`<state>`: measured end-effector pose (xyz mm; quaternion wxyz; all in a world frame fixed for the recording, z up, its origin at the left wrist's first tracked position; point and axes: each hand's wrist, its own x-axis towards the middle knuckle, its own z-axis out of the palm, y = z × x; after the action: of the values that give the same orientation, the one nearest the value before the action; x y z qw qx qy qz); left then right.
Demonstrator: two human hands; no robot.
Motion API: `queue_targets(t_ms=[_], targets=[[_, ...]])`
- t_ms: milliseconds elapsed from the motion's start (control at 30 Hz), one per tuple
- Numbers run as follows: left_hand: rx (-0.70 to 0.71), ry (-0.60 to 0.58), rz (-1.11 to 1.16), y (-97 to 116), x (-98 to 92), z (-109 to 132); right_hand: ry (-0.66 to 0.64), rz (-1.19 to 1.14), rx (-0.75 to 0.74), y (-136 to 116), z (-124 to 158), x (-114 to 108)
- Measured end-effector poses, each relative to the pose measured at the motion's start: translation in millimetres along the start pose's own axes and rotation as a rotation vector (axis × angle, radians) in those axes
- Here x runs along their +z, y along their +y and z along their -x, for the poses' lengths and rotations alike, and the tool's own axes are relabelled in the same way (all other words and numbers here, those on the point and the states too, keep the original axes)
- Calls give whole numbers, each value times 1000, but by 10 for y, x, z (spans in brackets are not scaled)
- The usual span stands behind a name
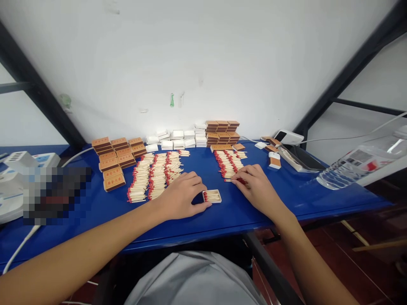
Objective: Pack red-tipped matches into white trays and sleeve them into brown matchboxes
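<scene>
My left hand (182, 195) rests on the blue table (286, 199), fingers curled, thumb and fingertips against a small open white matchbox tray (212, 196) that holds a few red-tipped matches. My right hand (254, 183) lies just right of the tray, its fingers pinched on a few matches (237, 180) at the near end of a row of loose matches (227, 163).
Larger rows of loose matches (155, 174) lie left of centre. Brown matchboxes (115, 159) are stacked at back left and back centre (222, 131), white inner trays (176, 139) between them. A plastic water bottle (343, 171), cables and devices sit at the right; a power strip (22, 161) at the left.
</scene>
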<state>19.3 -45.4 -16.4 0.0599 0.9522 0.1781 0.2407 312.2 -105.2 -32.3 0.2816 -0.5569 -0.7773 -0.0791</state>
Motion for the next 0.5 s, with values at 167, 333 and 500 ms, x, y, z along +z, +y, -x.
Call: queue_targets(t_ms=[167,333,500], targets=[[-1,4,5,3,4,-1,-4,-13,-6,-29,-20,-6],[-8,-5,2,7,-2,-2,-40,-26,-2,-40,-32,-23],[-8,-2,6,13,-10,-3,-50,-23,2,-50,-49,-31]])
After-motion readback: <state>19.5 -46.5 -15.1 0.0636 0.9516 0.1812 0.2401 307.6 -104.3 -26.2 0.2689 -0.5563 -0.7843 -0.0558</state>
